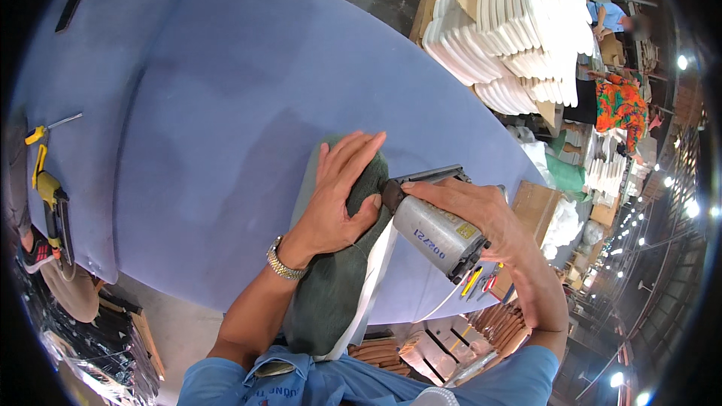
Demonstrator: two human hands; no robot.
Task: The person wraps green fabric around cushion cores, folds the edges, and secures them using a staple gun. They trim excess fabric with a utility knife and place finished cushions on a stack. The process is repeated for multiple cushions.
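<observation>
A dark green padded cushion [325, 304] with a pale underside edge lies before me, its near end against my blue shirt. My left hand [342, 199], a metal watch on the wrist, rests on its far part with fingers stretched and thumb spread. In my right hand [474, 210] is a silver pneumatic staple gun [432, 233], tipped sideways. The gun's dark front end is close by my left thumb at the cushion's edge; whether it touches the fabric, I cannot tell. A thin hose runs from the gun toward the table's near edge.
The table [226, 53] has a blue-purple covering. At left lie a yellow-and-black staple gun [51, 192] and a screwdriver [56, 128]; a yellow cutter [471, 282] is at near right. White curved panels [519, 22] stand stacked beyond. Other people work at far right; one person's leg shows at left.
</observation>
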